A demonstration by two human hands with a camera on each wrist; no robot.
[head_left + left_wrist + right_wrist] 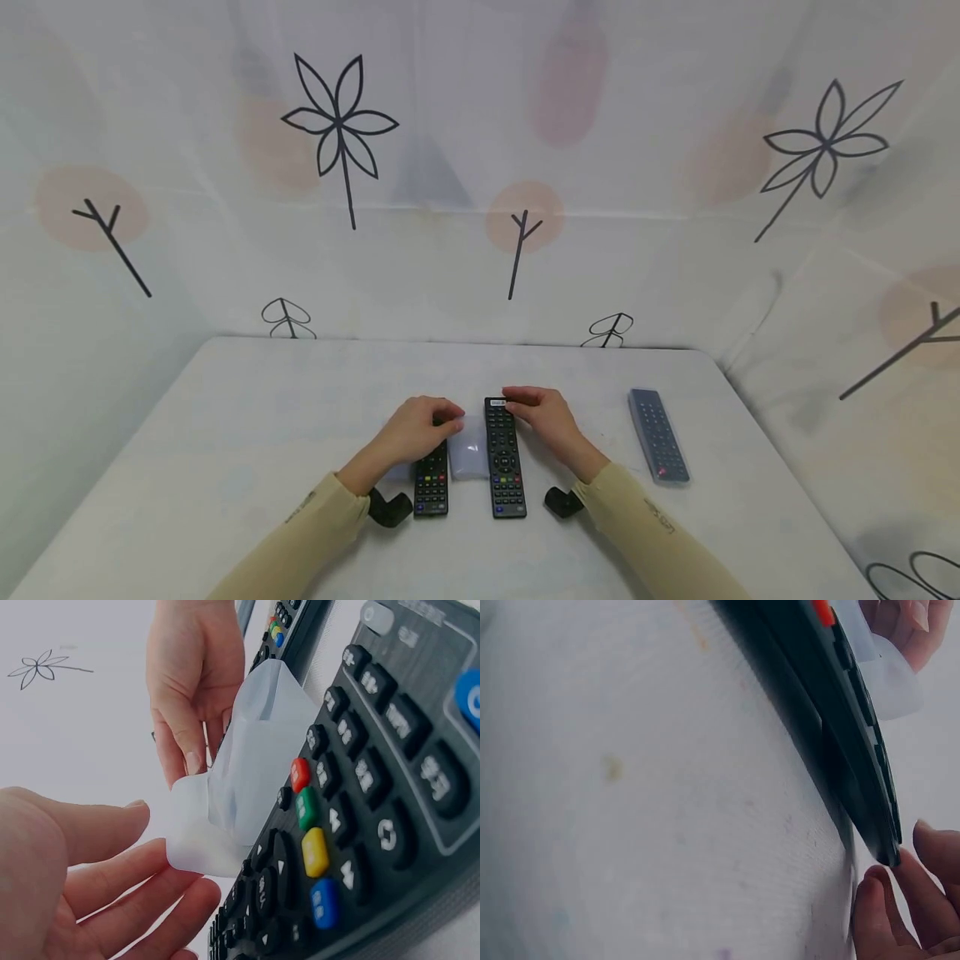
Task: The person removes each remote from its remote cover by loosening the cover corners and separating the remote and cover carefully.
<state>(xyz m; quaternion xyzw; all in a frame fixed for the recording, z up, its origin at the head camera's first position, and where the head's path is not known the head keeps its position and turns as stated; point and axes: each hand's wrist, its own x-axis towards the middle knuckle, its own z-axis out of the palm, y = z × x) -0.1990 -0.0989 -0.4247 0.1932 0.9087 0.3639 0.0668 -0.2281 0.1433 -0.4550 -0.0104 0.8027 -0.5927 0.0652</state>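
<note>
Two black remote controls lie side by side. My left hand (416, 429) is over the top of the left remote (431, 492). In the left wrist view its fingers are loosely bent, with fingertips right at the edge of a translucent plastic sleeve (262, 750). This sleeve (468, 458) lies between the two remotes. My right hand (551, 421) is at the top end of the right remote (504, 467). In the right wrist view a fingertip meets that end of the remote (855, 750), and the thumb stands apart from it.
Another remote in a bluish translucent cover (660, 437) lies at the right of the white table (300, 400). Part of a second translucent piece (397, 473) shows left of the left remote. A patterned cloth (450, 275) hangs behind the table. Black wrist devices (390, 508) are at both sleeves.
</note>
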